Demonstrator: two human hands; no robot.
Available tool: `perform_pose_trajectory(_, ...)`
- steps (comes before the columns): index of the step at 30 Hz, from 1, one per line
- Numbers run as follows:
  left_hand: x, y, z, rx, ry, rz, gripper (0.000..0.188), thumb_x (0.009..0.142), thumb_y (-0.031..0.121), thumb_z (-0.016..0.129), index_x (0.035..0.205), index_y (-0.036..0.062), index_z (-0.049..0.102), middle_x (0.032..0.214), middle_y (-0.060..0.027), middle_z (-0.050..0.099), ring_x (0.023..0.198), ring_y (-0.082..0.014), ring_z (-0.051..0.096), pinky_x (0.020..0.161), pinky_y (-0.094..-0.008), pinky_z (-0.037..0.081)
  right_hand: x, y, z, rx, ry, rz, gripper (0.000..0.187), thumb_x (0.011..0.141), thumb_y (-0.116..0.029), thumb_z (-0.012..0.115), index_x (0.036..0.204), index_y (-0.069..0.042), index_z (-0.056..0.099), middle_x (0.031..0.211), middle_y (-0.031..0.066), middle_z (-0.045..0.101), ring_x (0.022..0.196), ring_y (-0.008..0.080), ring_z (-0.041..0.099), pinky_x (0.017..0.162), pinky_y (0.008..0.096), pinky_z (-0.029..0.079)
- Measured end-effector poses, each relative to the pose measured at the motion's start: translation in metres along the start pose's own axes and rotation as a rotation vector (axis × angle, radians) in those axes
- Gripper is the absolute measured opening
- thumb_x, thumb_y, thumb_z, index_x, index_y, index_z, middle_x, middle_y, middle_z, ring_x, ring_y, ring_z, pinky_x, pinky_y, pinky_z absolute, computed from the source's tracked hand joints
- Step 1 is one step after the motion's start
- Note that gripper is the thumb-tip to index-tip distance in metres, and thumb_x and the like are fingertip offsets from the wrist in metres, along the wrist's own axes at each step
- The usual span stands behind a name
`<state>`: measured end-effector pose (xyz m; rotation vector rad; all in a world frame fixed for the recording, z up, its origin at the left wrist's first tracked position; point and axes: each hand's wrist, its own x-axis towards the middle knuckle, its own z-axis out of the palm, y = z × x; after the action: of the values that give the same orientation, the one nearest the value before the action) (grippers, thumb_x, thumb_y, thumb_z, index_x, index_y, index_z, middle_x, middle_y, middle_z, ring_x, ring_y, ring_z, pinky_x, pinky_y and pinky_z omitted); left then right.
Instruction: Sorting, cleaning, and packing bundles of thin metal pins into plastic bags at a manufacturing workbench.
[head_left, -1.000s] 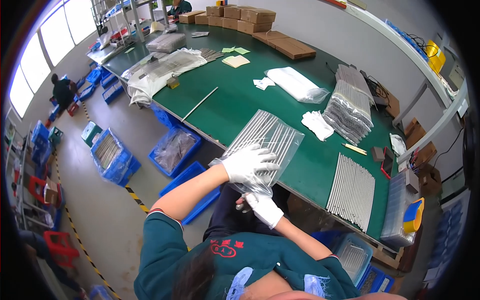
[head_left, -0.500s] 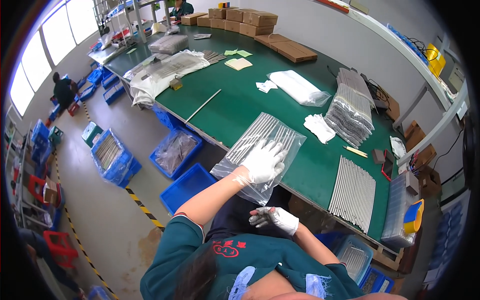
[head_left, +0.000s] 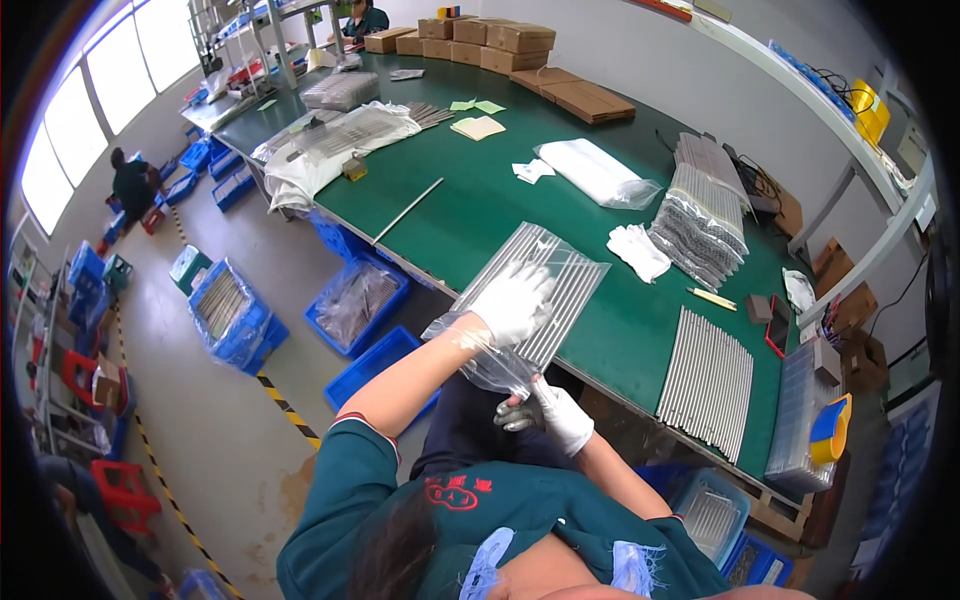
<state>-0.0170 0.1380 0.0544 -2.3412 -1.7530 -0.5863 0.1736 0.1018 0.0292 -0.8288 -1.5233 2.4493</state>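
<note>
A clear plastic bag (head_left: 582, 290) with a row of thin metal rods in it lies at the table's near edge. My left hand (head_left: 514, 302), in a white glove, rests flat on top of the bag with its fingers stretched out. Below it, my right hand (head_left: 560, 416) pinches the gathered loose end of the bag, which hangs over the edge; its gloved fingertips look grey. To the right, a flat row of bare metal rods (head_left: 706, 385) lies on the green table (head_left: 465, 205). One single rod (head_left: 408, 211) lies apart at the left edge.
Wrapped rod bundles (head_left: 698, 240), white gloves (head_left: 638, 253), a cutter knife (head_left: 712, 299) and a stack of plastic bags (head_left: 585, 172) lie on the table. Cardboard boxes (head_left: 520, 38) stand at the back. Blue bins (head_left: 372, 370) sit below the left edge. A tape dispenser (head_left: 829, 428) is at the far right.
My right hand has come up from near my lap and taken hold of the bag's loose end, drawing it together. My left hand has shifted slightly left on the bag.
</note>
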Motion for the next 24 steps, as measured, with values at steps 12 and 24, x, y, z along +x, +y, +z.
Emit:
perform_pose_trajectory(12, 0.006, 0.018, 0.022, -0.062, -0.078, 0.004, 0.05, 0.088, 0.031, 0.043, 0.125, -0.0013, 0.047, 0.128, -0.0223, 0.047, 0.122, -0.0341, 0.042, 0.107, -0.043, 0.026, -0.003, -0.003, -0.001, 0.09, 0.059, 0.031, 0.056, 0.094, -0.051, 0.04, 0.092, 0.001, 0.059, 0.092, 0.0167, 0.066, 0.083, 0.0279, 0.067, 0.072, 0.034, 0.054)
perform_pose_trajectory(24, 0.007, 0.018, 0.016, -0.039, -0.052, 0.063, 0.044, 0.089, 0.031, 0.044, 0.122, 0.0018, 0.05, 0.124, -0.0195, 0.05, 0.119, -0.0318, 0.045, 0.104, -0.0436, 0.029, -0.003, -0.003, 0.0, 0.091, 0.058, 0.004, 0.053, 0.094, -0.049, 0.041, 0.09, 0.0, 0.06, 0.092, 0.0164, 0.066, 0.081, 0.027, 0.067, 0.072, 0.0338, 0.054)
